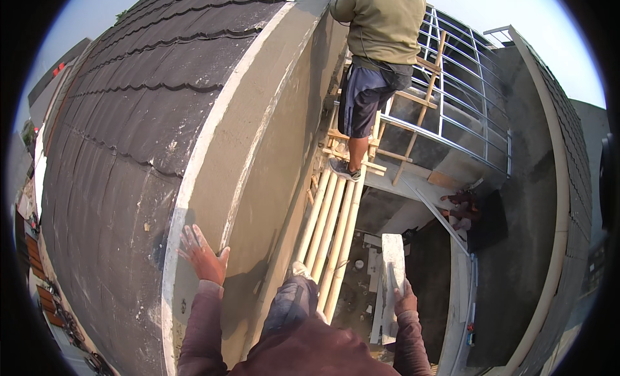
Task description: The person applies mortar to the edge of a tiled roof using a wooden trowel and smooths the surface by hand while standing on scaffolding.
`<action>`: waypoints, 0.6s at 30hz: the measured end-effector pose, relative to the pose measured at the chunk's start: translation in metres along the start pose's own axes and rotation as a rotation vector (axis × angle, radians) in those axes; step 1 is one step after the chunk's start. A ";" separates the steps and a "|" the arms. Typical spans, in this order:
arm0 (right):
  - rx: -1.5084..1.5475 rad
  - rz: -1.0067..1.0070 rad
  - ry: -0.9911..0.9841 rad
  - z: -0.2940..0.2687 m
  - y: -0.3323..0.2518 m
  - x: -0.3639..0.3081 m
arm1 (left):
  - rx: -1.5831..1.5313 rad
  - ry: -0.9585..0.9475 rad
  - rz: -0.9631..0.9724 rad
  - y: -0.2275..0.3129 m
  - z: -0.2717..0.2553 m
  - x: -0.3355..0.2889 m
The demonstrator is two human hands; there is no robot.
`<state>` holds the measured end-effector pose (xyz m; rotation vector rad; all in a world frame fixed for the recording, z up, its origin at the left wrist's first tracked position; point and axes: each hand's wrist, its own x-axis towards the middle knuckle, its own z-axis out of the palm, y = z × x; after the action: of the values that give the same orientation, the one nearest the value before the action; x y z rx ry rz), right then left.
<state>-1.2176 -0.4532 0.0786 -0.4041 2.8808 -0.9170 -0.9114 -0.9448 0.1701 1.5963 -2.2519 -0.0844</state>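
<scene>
Head view, numbered from the hands outward:

1. The left hand (205, 256) has its fingers spread apart and holds nothing; it is at the grey plastered wall (248, 146) (whether the palm presses on it, I cannot tell).
2. The right hand (405, 300) is clamped on the right edge of a pale slab (391, 266).
3. That slab stands lengthwise, to the right of the person's legs, seen against the lower level.
4. Bamboo poles (334, 221) lie side by side as a walkway; one of the wearer's shoes (301, 270) is at their near end.
5. Farther along, a co-worker (386, 30) in an olive top and dark shorts stands on the bamboo.
6. Dark roof tiles (145, 117) slope away left of the wall; a metal frame (479, 92) is at upper right.
7. Another person (466, 211) is lower down, at right.
</scene>
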 end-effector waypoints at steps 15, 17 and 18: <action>-0.005 -0.991 0.030 -0.040 -0.547 0.443 | 0.077 -0.139 -0.372 0.028 -0.014 0.015; -0.083 -1.022 0.025 -0.036 -0.619 0.482 | 0.096 -0.119 -0.366 0.023 -0.014 0.012; -0.129 -1.032 0.020 -0.037 -0.653 0.501 | 0.105 -0.138 -0.395 0.025 -0.015 0.015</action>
<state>-1.5598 -1.0832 0.4836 -1.9835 2.6420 -0.7743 -0.9334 -0.9472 0.1943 2.1331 -2.0332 -0.1874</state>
